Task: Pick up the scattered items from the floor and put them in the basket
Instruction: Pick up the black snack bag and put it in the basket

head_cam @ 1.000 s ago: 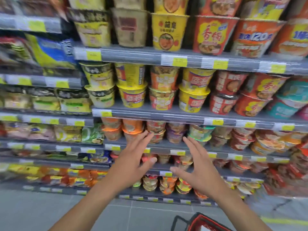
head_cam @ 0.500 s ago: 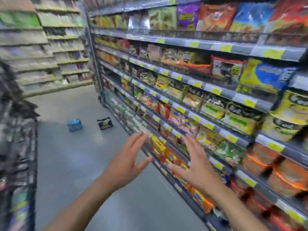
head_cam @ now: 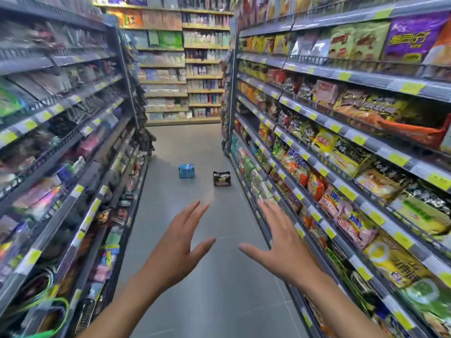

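Two packs lie on the grey aisle floor ahead: a blue pack (head_cam: 186, 171) and, to its right near the shelf base, a black pack (head_cam: 221, 178). My left hand (head_cam: 179, 245) and my right hand (head_cam: 280, 247) are raised in front of me, palms facing each other, fingers spread, holding nothing. Both hands are well short of the packs. No basket is in view.
Stocked shelves (head_cam: 341, 147) of noodle packets line the right side and shelves (head_cam: 61, 154) of hanging goods line the left. The grey floor (head_cam: 207, 289) runs between them to a far shelf wall (head_cam: 183, 69).
My view has swung left from the shelf of cup noodles to look down the aisle; the basket seen at the bottom a second ago is out of view. My hands keep the same open pose.
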